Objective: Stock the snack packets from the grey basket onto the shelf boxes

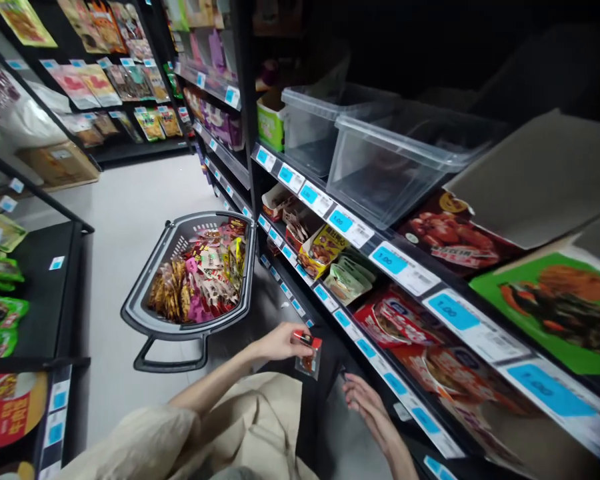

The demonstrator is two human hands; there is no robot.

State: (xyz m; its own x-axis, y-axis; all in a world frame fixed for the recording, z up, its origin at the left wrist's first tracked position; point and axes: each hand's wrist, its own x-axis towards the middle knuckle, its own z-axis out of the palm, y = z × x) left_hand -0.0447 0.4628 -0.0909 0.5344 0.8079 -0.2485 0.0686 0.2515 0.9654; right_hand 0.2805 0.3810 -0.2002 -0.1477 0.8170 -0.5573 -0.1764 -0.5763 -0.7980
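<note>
My left hand (279, 342) pinches a small snack packet (309, 353) with a red top and clear body, held low in front of the bottom shelves. My right hand (364, 398) reaches toward the lowest shelf at the right, fingers loosely curled; I cannot make out anything in it. A dark shopping basket (145, 313) stands on the floor just left of the shelving, full of several small snack packets (200, 277) in brown, pink and red. My beige trousers fill the bottom middle.
Black shelving (405, 267) with blue price tags runs along the right, bearing snack boxes and two clear plastic bins (380, 160). More shelves with packets stand at the left (10, 293) and far back. Grey aisle floor (130, 200) stretches behind the basket.
</note>
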